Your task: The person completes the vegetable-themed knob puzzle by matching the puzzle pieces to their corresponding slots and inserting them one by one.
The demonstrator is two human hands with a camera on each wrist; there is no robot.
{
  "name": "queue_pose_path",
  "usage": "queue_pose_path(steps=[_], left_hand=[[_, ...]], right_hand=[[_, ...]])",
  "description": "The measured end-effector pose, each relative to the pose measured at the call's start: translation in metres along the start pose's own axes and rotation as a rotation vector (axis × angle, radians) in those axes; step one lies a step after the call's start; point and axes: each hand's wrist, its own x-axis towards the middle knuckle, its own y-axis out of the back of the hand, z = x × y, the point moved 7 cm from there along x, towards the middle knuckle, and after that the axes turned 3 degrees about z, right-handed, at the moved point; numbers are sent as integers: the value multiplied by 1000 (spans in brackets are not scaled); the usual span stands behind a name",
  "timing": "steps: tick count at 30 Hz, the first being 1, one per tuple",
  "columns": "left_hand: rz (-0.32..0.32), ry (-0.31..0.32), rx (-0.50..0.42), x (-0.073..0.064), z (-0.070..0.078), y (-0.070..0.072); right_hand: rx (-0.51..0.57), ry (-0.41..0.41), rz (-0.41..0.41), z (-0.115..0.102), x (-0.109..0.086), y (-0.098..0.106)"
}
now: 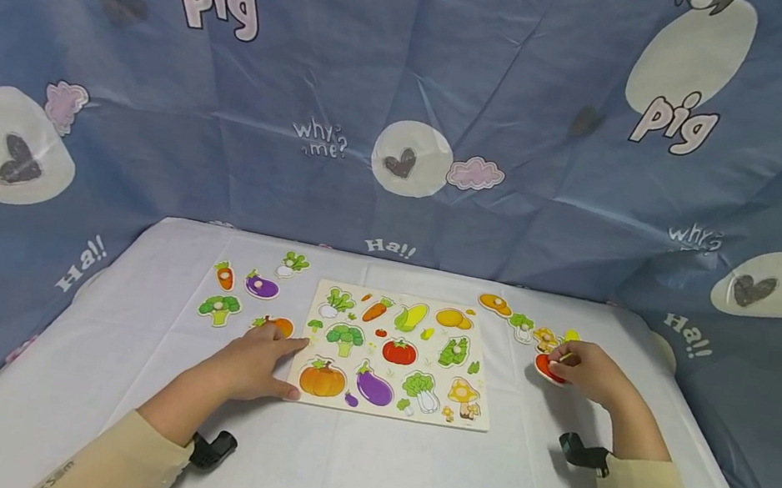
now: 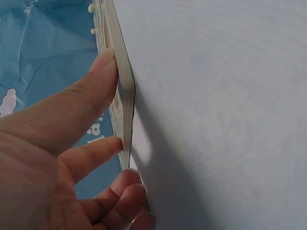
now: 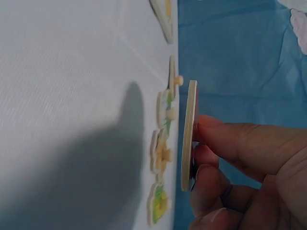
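Observation:
My right hand [image 1: 587,373] pinches a red, round wooden puzzle piece [image 1: 550,369], probably the tomato, and holds it above the cloth. In the right wrist view the piece [image 3: 189,139] is seen edge-on, raised off the table. My left hand [image 1: 261,364] rests at the left edge of the vegetable puzzle board [image 1: 352,403]. Its thumb and index finger are spread along that edge; the left wrist view shows the thumb on the board's rim [image 2: 125,96]. Printed on the board are a pumpkin, an eggplant, a tomato and several other vegetables.
Left of the board lie carrot [image 1: 224,276], eggplant [image 1: 262,285], radish [image 1: 293,265], broccoli [image 1: 219,309] and pumpkin [image 1: 283,326] pieces. Beyond its right side lie potato [image 1: 495,304], bok choy [image 1: 521,327], mushroom [image 1: 545,339] and yellow corn-like [image 1: 571,335] pieces. A blue printed curtain [image 1: 291,204] hangs behind.

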Motion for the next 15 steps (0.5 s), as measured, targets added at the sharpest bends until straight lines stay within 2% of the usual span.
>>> queue_pose_path(steps=[5, 8, 15], left_hand=[[-3, -4, -1, 0, 0, 0], [-5, -3, -3, 0, 0, 0], [-8, 4, -9, -1, 1, 1]], right_hand=[[5, 31, 8, -14, -3, 0], [32, 85, 4, -24, -6, -1], [67, 152, -16, -47, -10, -6]])
